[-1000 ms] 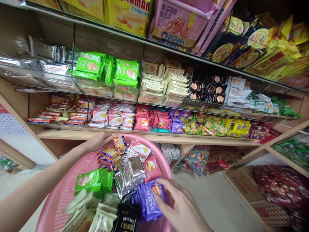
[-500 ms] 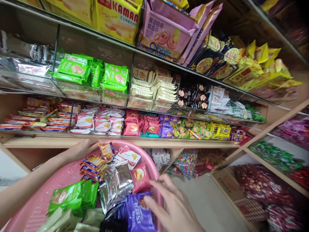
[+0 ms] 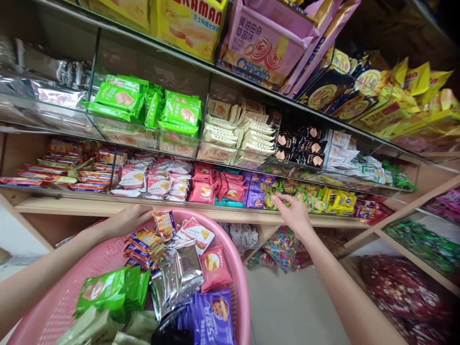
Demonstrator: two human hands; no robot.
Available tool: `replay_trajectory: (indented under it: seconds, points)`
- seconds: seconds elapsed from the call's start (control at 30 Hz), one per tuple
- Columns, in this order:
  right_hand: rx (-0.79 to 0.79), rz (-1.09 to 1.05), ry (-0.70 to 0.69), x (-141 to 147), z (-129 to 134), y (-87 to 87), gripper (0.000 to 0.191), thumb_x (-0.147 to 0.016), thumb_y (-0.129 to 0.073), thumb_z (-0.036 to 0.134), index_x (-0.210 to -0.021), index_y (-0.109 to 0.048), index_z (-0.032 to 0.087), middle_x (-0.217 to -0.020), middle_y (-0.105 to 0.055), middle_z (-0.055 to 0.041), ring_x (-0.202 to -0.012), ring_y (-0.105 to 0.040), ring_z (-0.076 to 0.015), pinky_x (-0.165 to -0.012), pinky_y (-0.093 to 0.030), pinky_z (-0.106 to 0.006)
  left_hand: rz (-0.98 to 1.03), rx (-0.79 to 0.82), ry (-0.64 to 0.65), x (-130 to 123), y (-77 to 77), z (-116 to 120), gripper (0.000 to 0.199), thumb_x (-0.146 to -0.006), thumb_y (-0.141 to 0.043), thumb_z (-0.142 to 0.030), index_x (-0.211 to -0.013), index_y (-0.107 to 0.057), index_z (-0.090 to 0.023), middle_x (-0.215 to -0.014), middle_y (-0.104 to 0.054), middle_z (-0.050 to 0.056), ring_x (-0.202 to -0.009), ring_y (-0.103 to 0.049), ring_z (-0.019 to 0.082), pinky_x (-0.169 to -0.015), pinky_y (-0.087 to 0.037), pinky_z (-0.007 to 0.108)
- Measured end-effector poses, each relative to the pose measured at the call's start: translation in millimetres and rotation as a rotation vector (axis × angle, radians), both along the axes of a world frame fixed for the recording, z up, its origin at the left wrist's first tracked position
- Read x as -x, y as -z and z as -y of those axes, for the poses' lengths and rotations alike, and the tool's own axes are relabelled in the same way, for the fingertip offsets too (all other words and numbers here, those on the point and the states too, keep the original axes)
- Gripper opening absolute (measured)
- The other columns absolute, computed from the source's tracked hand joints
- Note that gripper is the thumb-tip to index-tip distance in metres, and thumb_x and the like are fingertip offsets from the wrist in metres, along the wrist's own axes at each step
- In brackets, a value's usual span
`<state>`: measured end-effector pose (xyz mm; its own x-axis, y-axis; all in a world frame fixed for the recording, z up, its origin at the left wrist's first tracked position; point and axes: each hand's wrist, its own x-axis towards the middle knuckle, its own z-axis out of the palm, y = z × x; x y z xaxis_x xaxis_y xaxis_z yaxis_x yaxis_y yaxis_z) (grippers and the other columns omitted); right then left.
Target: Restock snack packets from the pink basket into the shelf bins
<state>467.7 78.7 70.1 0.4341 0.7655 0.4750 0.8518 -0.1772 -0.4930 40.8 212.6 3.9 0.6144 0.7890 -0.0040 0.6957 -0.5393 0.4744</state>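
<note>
My left hand (image 3: 131, 220) is closed over the far left rim of a pink plastic basket (image 3: 241, 268). Inside lie green wafer packs (image 3: 108, 290), silver packs (image 3: 179, 275), orange-blue packs (image 3: 143, 249), a white-and-red pack (image 3: 196, 235), a red pack (image 3: 215, 268) and purple cookie packs (image 3: 213, 316). Beige and black packs fill the near side, cut off by the frame. My right hand (image 3: 293, 211) is at the lower shelf's front edge, fingers apart and seemingly empty. Its fingertips are by small green-and-yellow packs (image 3: 312, 201), right of purple packs (image 3: 256, 199).
Clear dividers split the shelves. Above are green packs (image 3: 179, 110), cream packs (image 3: 223, 129) and black packs (image 3: 314, 146); large yellow bags (image 3: 187, 24) sit higher. Below the wooden ledge (image 3: 208, 211) hangs a bag of colourful sweets (image 3: 282, 247). Dark red bags (image 3: 398, 287) stand at right.
My right hand has moved from above the basket's right side, up and forward to the lower shelf. My left hand stays on the rim. The view has shifted slightly.
</note>
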Motion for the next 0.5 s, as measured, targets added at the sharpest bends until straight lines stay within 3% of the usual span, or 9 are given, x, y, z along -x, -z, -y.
replay_trajectory:
  seconds: [0.13, 0.27, 0.37, 0.5]
  points:
    - [0.041, 0.168, -0.035, -0.6, -18.2, -1.8, 0.038, -0.084, -0.044, 0.040, -0.107, -0.062, 0.015, -0.105, -0.058, -0.0114, -0.086, -0.058, -0.0220, -0.080, -0.044, -0.034, 0.003, 0.020, -0.002, 0.8, 1.7, -1.4, 0.043, -0.087, -0.028, -0.049, -0.070, -0.049, -0.016, -0.067, -0.058, 0.001, -0.065, -0.049, 0.016, -0.062, -0.035, 0.024]
    - [0.218, 0.530, -0.096, 4.1, -43.7, -7.2, 0.042, -0.091, -0.027, 0.028, -0.131, -0.039, 0.021, -0.134, -0.040, -0.0082, -0.094, -0.058, -0.0209, -0.079, -0.046, -0.032, 0.017, 0.016, -0.006, 0.5, 0.8, -0.1, 0.042, -0.087, -0.028, -0.049, -0.068, -0.049, -0.017, -0.066, -0.057, 0.001, -0.064, -0.049, 0.017, -0.062, -0.034, 0.025]
    - [0.333, 0.641, -0.059, 5.1, -64.0, -12.4, 0.044, -0.092, -0.025, 0.027, -0.136, -0.029, 0.022, -0.137, -0.038, -0.0080, -0.096, -0.058, -0.0225, -0.077, -0.046, -0.033, 0.018, 0.005, -0.010, 0.8, 0.2, 0.9, 0.041, -0.087, -0.028, -0.049, -0.068, -0.048, -0.018, -0.066, -0.057, 0.001, -0.064, -0.050, 0.017, -0.062, -0.034, 0.026]
    - [0.401, 0.658, -0.033, 3.5, -84.3, -17.4, 0.040, -0.092, -0.030, 0.031, -0.129, -0.038, 0.019, -0.123, -0.053, -0.0113, -0.093, -0.060, -0.0248, -0.076, -0.045, -0.034, 0.008, -0.024, -0.020, 1.6, 2.7, -0.1, 0.042, -0.087, -0.028, -0.049, -0.068, -0.048, -0.018, -0.065, -0.057, 0.002, -0.062, -0.050, 0.017, -0.061, -0.034, 0.026]
